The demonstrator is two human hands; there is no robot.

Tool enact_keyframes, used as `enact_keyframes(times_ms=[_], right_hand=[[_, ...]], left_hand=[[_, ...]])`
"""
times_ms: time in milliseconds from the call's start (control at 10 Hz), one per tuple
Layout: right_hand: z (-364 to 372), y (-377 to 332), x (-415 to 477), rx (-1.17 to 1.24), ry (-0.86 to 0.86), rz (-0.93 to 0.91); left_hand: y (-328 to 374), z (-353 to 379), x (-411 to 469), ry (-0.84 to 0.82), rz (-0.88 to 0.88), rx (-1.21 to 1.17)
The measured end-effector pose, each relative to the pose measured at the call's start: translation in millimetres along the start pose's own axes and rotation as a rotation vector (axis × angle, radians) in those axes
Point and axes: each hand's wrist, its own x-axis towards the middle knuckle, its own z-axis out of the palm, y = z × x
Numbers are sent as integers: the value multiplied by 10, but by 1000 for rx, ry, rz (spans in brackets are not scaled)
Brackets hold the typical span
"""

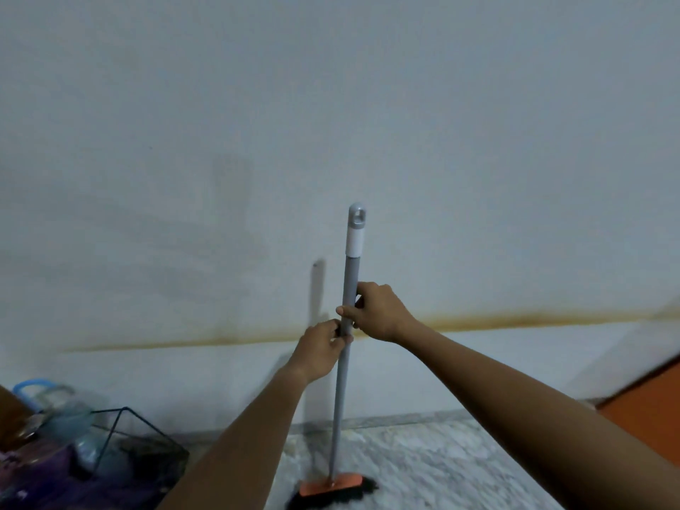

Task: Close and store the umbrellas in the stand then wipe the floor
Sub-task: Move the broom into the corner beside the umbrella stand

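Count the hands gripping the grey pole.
2. The right hand grips the grey pole higher up; the left hand grips it just below. None appear hidden.

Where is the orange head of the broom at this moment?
In the head view, the orange broom head rests on the marble floor at bottom centre, near the wall, right of the black wire stand.

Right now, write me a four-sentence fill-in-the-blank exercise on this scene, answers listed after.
1. Both hands grip the long grey ____ of the orange-headed broom.
2. The right hand sits ____ the left hand.
3. The broom's black bristles rest on the marble ____.
4. The black wire stand is at the lower ____ of the view.

Answers: handle; above; floor; left
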Motion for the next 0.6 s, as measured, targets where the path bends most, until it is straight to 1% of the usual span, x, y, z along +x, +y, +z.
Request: enact_keyframes(times_ms=[100, 200, 300, 500, 600], right_hand=[[81, 72, 251, 57, 57, 52], [72, 114, 452, 65, 64, 91], [61, 141, 579, 47, 68, 102], [-11, 168, 581, 59, 42, 110], [-90, 208, 426, 70, 70, 114]], left_hand=[[-82, -12, 248, 45, -15, -44], [-82, -28, 431, 79, -18, -46], [-84, -39, 548, 78, -25, -51], [-57, -23, 563, 96, -48, -165], [-118, -18, 437, 139, -44, -165]])
